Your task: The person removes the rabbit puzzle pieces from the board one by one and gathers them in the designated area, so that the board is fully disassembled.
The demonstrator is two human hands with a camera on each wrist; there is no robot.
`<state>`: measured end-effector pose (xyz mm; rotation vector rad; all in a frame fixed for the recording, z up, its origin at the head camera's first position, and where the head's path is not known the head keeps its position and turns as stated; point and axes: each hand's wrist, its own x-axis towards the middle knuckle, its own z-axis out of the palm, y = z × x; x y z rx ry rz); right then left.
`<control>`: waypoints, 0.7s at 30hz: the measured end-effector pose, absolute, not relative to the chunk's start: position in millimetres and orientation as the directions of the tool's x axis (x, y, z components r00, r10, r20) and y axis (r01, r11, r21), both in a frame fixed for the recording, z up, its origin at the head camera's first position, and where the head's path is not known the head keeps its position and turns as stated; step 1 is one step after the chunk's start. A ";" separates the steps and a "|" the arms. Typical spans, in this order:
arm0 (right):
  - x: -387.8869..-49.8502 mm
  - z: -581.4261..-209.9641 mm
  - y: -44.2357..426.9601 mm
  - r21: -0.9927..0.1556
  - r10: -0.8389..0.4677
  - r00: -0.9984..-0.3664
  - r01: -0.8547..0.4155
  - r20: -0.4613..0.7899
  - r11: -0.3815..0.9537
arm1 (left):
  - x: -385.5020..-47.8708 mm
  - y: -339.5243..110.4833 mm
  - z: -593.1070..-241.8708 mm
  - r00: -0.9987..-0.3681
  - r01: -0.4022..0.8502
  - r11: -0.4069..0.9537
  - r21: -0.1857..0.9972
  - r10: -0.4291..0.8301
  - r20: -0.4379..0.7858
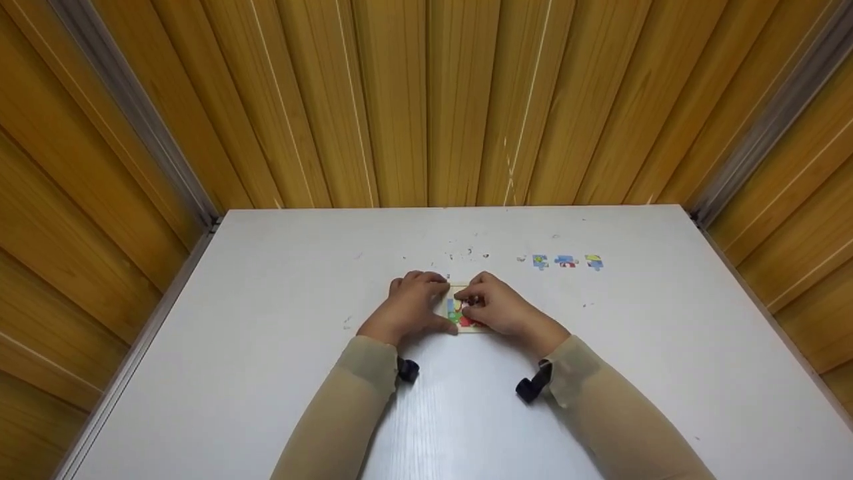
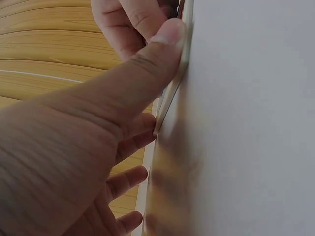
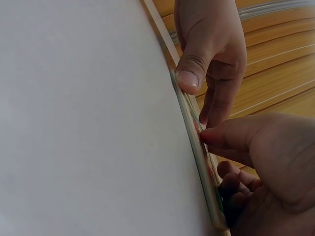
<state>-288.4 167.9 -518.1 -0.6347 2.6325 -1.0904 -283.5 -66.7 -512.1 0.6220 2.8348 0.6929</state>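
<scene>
A small wooden jigsaw board (image 1: pixel 453 323) with a pale rim and a colourful picture lies on the white table, partly hidden by both hands. My left hand (image 1: pixel 414 307) grips its left side, thumb on the near edge and fingers at the far edge. In the left wrist view, the left thumb (image 2: pixel 147 61) presses on the board's rim. Over the board's right part, my right hand (image 1: pixel 501 308) has thumb and forefinger pinched together at a puzzle piece (image 1: pixel 474 301), mostly hidden by the fingers. The right wrist view shows the right fingertips (image 3: pixel 212 136) against the picture surface.
Three loose puzzle pieces, a left one (image 1: pixel 540 261), a middle one (image 1: pixel 566 261) and a right one (image 1: pixel 594 261), lie in a row beyond the right hand. Wood-patterned walls (image 1: pixel 400 100) stand behind and beside the white table (image 1: pixel 266 280).
</scene>
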 end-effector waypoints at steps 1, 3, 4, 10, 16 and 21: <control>-288.1 -518.4 167.8 -0.712 -0.469 -0.883 -0.305 -0.039 0.633 | -283.2 -66.7 -512.1 -0.901 0.357 0.806 0.472 0.431 -0.055; -287.7 -518.5 167.8 -0.711 -0.468 -0.883 -0.304 -0.040 0.634 | -282.9 -66.6 -512.2 -0.901 0.356 0.807 0.472 0.431 -0.058; -287.8 -518.6 167.7 -0.711 -0.469 -0.882 -0.305 -0.039 0.634 | -282.8 -66.5 -512.2 -0.901 0.356 0.807 0.472 0.431 -0.057; -287.8 -518.0 167.1 -0.707 -0.470 -0.882 -0.306 -0.043 0.638 | -282.9 -65.4 -512.3 -0.906 0.342 0.812 0.474 0.419 -0.064; -287.2 -515.7 167.0 -0.712 -0.468 -0.884 -0.312 -0.025 0.629 | -282.8 -65.5 -510.6 -0.908 0.340 0.815 0.468 0.414 -0.061; -286.6 -515.7 167.2 -0.721 -0.458 -0.888 -0.295 -0.036 0.627 | -282.4 -65.3 -509.8 -0.906 0.345 0.816 0.464 0.418 -0.063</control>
